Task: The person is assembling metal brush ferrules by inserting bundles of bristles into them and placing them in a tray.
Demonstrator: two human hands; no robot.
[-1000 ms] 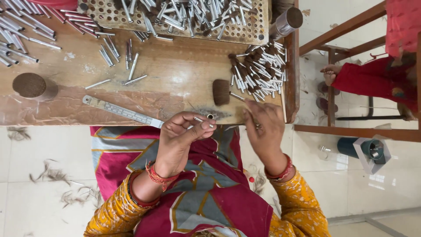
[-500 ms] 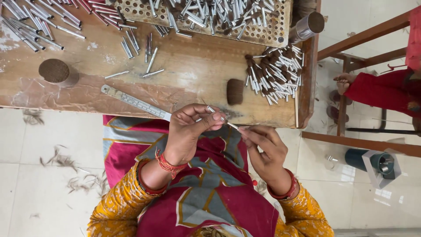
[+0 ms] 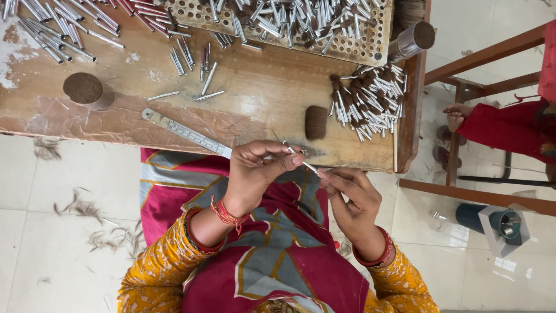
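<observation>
Left hand (image 3: pixel 255 171) fingers pinching thin metal tube (image 3: pixel 301 161), axis slanting down-right toward right hand (image 3: pixel 353 200); right fingers seemingly closing on tip.

Bare wood (image 3: pixel 260 87) between loose tubes (image 3: pixel 194 58) (scattered) and brush pile (image 3: pixel 368 98).

Support: a worn brown wooden table (image 3: pixel 260 93).
Far edge: a perforated tan board (image 3: pixel 370 49) is laid there.
Scattered: slim silver metal tubes (image 3: pixel 69 35).
Right: a heap of hair-tipped tubes (image 3: pixel 368 101).
Near edge: a steel ruler (image 3: pixel 185 132), a round brown bristle bundle (image 3: pixel 84 90).
</observation>
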